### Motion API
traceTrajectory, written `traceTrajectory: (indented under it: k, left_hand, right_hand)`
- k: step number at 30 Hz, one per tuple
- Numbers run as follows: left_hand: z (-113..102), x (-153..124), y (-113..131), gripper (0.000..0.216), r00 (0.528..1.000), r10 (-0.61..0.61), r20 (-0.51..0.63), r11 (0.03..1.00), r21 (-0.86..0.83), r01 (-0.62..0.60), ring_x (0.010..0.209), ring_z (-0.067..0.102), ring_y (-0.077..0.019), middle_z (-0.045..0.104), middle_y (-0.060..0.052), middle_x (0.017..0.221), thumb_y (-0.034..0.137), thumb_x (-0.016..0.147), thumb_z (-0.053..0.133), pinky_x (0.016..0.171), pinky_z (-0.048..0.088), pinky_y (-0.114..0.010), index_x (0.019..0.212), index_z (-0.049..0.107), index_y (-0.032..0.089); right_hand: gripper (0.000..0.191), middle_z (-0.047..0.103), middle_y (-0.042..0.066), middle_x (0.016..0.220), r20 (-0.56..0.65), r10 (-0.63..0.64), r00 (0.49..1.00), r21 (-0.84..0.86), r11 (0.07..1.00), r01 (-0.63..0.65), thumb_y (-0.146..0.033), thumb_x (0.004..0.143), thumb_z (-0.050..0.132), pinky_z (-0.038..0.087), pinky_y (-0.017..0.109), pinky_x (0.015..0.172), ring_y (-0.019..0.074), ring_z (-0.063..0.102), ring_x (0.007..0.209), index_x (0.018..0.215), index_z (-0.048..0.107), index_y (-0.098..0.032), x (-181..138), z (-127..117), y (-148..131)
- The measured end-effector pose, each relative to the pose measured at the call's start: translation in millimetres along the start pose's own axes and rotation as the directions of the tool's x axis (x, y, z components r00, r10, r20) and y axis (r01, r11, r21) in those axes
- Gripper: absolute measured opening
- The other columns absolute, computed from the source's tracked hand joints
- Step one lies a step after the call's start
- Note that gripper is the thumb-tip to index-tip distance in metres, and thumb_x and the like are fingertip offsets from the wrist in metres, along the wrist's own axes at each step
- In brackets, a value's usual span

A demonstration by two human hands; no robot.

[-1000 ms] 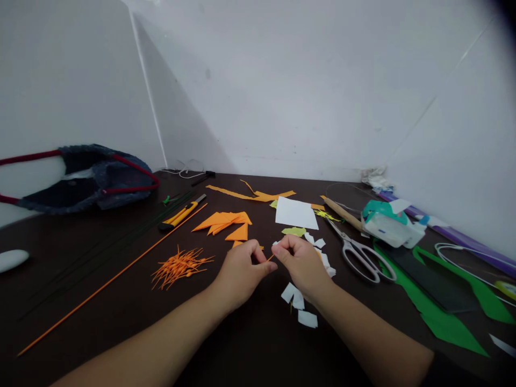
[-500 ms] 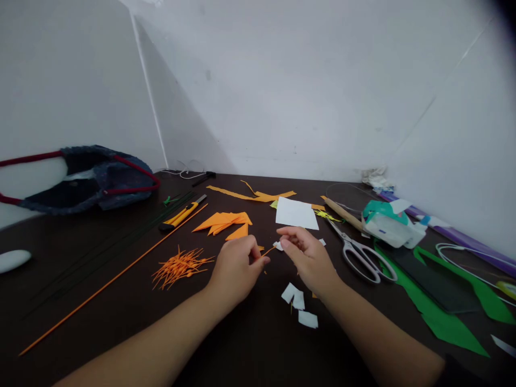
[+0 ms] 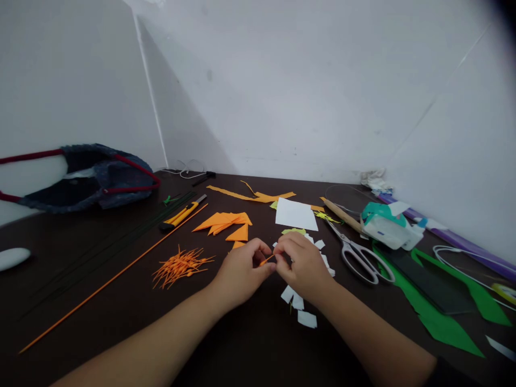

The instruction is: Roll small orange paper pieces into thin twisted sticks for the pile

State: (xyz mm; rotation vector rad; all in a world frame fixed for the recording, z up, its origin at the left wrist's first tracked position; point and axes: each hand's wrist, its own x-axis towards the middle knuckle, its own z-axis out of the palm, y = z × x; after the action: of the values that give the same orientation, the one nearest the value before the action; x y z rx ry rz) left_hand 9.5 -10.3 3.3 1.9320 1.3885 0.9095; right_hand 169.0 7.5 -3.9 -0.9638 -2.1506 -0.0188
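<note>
Thin orange strand (image 3: pixel 266 260), apparently twisted paper, pinched by both left hand (image 3: pixel 241 273) and right hand (image 3: pixel 303 267) above smooth dark-brown table (image 3: pixel 250 344), well short of back edge; might slip or bend if pulled unevenly.

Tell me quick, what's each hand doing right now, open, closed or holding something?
Left hand: closed, pinching a thin orange strip.
Right hand: fingers curled at the strip's other end; whether gripping, can't tell.

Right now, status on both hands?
Left hand pinching small orange piece. Right hand at its end. White paper scraps close beside right hand; orange pile off left.
</note>
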Motion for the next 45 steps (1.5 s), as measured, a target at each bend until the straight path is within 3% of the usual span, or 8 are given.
traceTrajectory:
  k: [13,17,21,27,30,34,41,45]
  left_hand:
    - [3.3,-1.8,-0.4,0.013,0.993,0.090,-0.074,0.991,0.102,-0.082,0.058,0.048,-0.0128,0.054,0.003,0.059,0.018,0.073,0.046,0.057,0.033,-0.025,0.060,0.050,0.019]
    - [2.0,-4.6,6.3,0.014,0.995,0.082,-0.063,0.997,0.017,-0.081,0.058,0.047,-0.0125,0.052,0.003,0.058,0.016,0.071,0.046,0.058,0.034,-0.025,0.058,0.049,0.019]
    - [-6.5,-3.8,7.8,0.016,0.998,-0.028,-0.065,0.964,-0.265,0.010,0.063,0.049,-0.0136,0.057,0.001,0.065,0.026,0.078,0.045,0.062,0.038,-0.026,0.065,0.052,0.019]
    - [-15.5,-1.6,5.2,0.019,0.995,-0.083,0.062,0.769,-0.631,0.104,0.063,0.049,-0.0131,0.055,0.001,0.059,0.032,0.078,0.050,0.067,0.039,-0.028,0.066,0.053,0.018]
    - [-12.3,-2.6,3.3,0.021,0.992,-0.069,0.109,0.722,-0.680,0.125,0.061,0.049,-0.0130,0.055,0.000,0.057,0.034,0.078,0.051,0.065,0.039,-0.028,0.066,0.054,0.018]
    - [-6.7,-3.4,1.7,0.025,0.991,-0.051,0.124,0.705,-0.699,0.124,0.063,0.051,-0.0134,0.057,-0.001,0.060,0.036,0.079,0.053,0.069,0.040,-0.030,0.063,0.053,0.017]
    - [-3.3,-3.0,1.2,0.019,0.972,-0.027,0.235,0.592,-0.779,0.205,0.061,0.054,-0.0117,0.062,-0.002,0.062,0.031,0.077,0.057,0.069,0.041,-0.029,0.066,0.057,0.016]
    - [-4.1,-3.3,0.6,0.010,0.966,0.011,0.257,0.636,-0.748,0.192,0.063,0.053,-0.0108,0.062,-0.001,0.062,0.024,0.075,0.059,0.071,0.041,-0.027,0.073,0.061,0.015]
  right_hand:
    - [0.011,0.051,0.003,0.070,0.028,0.007,1.000,0.020,1.000,-0.007,-0.008,0.067,0.045,0.037,0.030,0.064,0.0169,0.046,0.069,0.063,0.046,-0.019,0.3,8.9,-7.0]
    - [0.013,0.051,0.000,0.064,0.025,0.194,0.981,0.217,0.957,-0.195,-0.007,0.062,0.045,0.037,0.027,0.058,0.0143,0.047,0.063,0.060,0.045,-0.019,2.5,11.5,-8.7]
    - [0.009,0.056,0.000,0.064,0.090,0.463,0.882,0.404,0.792,-0.457,-0.017,0.072,0.048,0.041,0.028,0.058,0.0142,0.051,0.060,0.068,0.056,-0.019,7.1,15.6,-3.5]
    - [0.028,0.061,0.003,0.099,0.195,0.176,0.965,0.616,0.744,-0.261,-0.009,0.076,0.045,0.042,0.034,0.084,0.0158,0.056,0.093,0.085,0.067,-0.025,7.8,14.0,-6.9]
    - [0.026,0.061,0.003,0.099,0.129,0.299,0.946,0.761,0.582,-0.287,-0.019,0.080,0.050,0.043,0.036,0.084,0.0163,0.056,0.092,0.099,0.064,-0.029,5.6,11.6,-12.8]
    - [0.015,0.060,0.003,0.094,0.174,0.369,0.913,0.859,0.396,-0.324,-0.025,0.073,0.060,0.047,0.034,0.076,0.0170,0.057,0.087,0.086,0.068,-0.027,4.2,13.8,-14.9]
    - [0.008,0.056,0.003,0.086,0.145,0.475,0.868,0.817,0.437,-0.376,-0.027,0.070,0.061,0.047,0.030,0.060,0.0134,0.053,0.068,0.066,0.058,-0.020,1.5,16.2,-9.9]
    - [0.012,0.054,0.000,0.069,0.180,0.461,0.869,0.857,0.361,-0.369,-0.029,0.072,0.058,0.044,0.028,0.059,0.0106,0.049,0.057,0.068,0.051,-0.020,0.6,15.2,-7.1]
